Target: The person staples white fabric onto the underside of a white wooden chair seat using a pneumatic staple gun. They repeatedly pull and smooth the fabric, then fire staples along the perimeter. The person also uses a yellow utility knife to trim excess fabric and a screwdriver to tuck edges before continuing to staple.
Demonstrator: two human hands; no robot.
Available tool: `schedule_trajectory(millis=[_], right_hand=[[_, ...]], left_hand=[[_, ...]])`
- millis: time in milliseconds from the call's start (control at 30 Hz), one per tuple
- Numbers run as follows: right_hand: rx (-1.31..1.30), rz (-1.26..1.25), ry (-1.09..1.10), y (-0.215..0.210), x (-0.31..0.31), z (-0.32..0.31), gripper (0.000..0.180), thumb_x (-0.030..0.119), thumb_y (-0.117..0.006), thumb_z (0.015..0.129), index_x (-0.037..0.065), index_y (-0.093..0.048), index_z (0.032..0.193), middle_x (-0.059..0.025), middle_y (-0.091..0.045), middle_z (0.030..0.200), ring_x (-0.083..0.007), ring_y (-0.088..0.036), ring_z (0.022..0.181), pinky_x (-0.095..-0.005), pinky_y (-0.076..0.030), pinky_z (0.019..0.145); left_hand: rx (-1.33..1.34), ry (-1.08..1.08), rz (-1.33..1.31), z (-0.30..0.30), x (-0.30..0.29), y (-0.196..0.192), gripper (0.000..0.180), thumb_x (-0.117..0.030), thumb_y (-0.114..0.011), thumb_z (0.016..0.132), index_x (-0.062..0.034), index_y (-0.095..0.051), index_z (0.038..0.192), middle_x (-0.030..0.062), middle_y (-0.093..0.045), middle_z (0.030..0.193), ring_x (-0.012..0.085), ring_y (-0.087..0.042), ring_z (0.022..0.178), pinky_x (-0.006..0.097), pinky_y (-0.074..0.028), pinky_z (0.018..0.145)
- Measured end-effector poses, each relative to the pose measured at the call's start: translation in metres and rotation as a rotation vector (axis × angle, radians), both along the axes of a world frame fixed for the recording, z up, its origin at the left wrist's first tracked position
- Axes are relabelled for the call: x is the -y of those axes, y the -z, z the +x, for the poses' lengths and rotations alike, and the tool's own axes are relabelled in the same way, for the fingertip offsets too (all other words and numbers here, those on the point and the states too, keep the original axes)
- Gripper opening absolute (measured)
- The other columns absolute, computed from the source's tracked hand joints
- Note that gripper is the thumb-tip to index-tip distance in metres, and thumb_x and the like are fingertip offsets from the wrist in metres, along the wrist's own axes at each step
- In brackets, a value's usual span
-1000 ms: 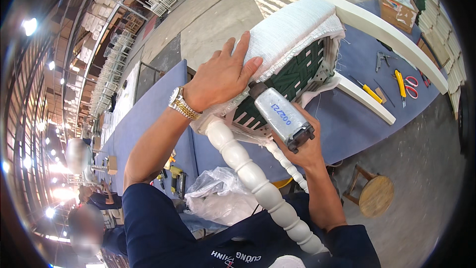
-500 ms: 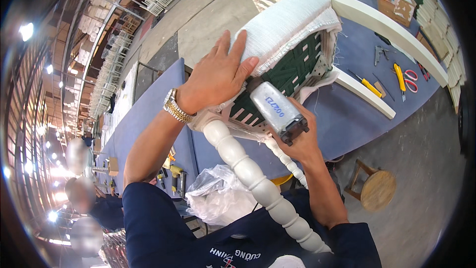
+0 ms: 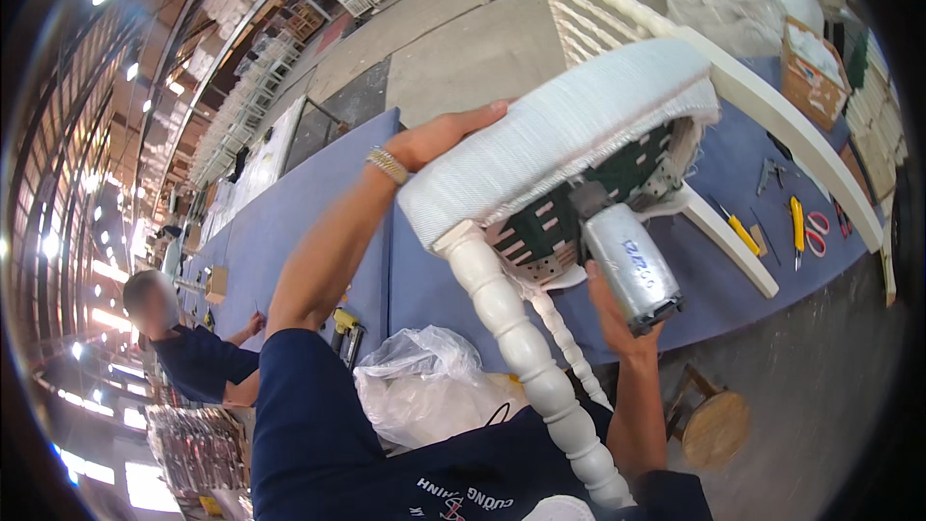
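White padded chair seat [image 3: 569, 125], green webbing [image 3: 540, 222] beneath, right hand [image 3: 617, 323] gripping staple gun [image 3: 632, 260], left hand [image 3: 444, 139] touching padding, finger spread hidden from me

blue digits [image 3: 640, 264] on silver tool [image 3: 614, 237], white letters [image 3: 466, 497] on shirt [image 3: 313, 415]

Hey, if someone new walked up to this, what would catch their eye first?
Probably the white seat of the tipped chair, large in the middle, with the left hand at its upper left edge. Next comes the bulky silver tool in the right hand, at the seat's dark green underside. Red-handled scissors stand out far right.
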State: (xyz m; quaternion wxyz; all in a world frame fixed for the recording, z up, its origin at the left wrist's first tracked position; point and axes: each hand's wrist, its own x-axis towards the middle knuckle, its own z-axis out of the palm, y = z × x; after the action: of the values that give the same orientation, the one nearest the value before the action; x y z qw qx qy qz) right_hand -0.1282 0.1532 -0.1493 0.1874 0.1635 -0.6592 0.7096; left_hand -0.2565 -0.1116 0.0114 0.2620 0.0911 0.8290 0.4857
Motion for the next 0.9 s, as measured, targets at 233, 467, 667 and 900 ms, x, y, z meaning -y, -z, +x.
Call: schedule_trajectory(millis=[233, 467, 667, 900], right_hand=[[-0.014, -0.031, -0.087, -0.010, 0.008, -0.002, 0.045, 0.008, -0.077, 0.070, -0.007, -0.068, 0.112, -0.0209, -0.070, 0.107, -0.0347, -0.072, 0.092, -0.0353, -0.056, 0.084], [-0.091, 0.001, -0.122, -0.026, 0.012, -0.003, 0.037, 0.004, -0.080, 0.077, -0.007, -0.068, 0.111, -0.0151, -0.074, 0.098, -0.0205, -0.073, 0.086, -0.0312, -0.057, 0.078], [-0.066, 0.039, -0.138, -0.032, 0.016, -0.002, 0.039, 0.007, -0.080, 0.076, -0.008, -0.067, 0.109, -0.0172, -0.070, 0.099, -0.0233, -0.071, 0.085, -0.0323, -0.055, 0.076], [-0.042, 0.073, -0.168, -0.037, 0.010, -0.001, 0.052, 0.004, -0.079, 0.068, -0.006, -0.066, 0.117, -0.0212, -0.070, 0.109, -0.0375, -0.071, 0.096, -0.0373, -0.055, 0.084]], left_hand=[[-0.460, 0.172, -0.661, 0.032, -0.024, -0.020, 0.113, -0.062, -0.073, 0.085, 0.0012, -0.019, 0.162, 0.0333, -0.042, 0.154, 0.0454, -0.046, 0.142, 0.043, -0.038, 0.117], [-0.653, 0.189, -0.852, 0.051, -0.041, -0.016, 0.117, -0.042, -0.082, 0.075, 0.0028, -0.017, 0.161, 0.0370, -0.042, 0.150, 0.0498, -0.051, 0.133, 0.047, -0.043, 0.112], [-0.614, 0.163, -0.912, 0.055, -0.047, -0.020, 0.116, -0.030, -0.081, 0.071, 0.0029, -0.015, 0.161, 0.0373, -0.041, 0.150, 0.0495, -0.048, 0.136, 0.047, -0.042, 0.114], [-0.642, 0.192, -0.951, 0.058, -0.050, -0.017, 0.116, -0.024, -0.080, 0.070, 0.0010, -0.014, 0.162, 0.0381, -0.034, 0.154, 0.0498, -0.042, 0.141, 0.048, -0.036, 0.119]])
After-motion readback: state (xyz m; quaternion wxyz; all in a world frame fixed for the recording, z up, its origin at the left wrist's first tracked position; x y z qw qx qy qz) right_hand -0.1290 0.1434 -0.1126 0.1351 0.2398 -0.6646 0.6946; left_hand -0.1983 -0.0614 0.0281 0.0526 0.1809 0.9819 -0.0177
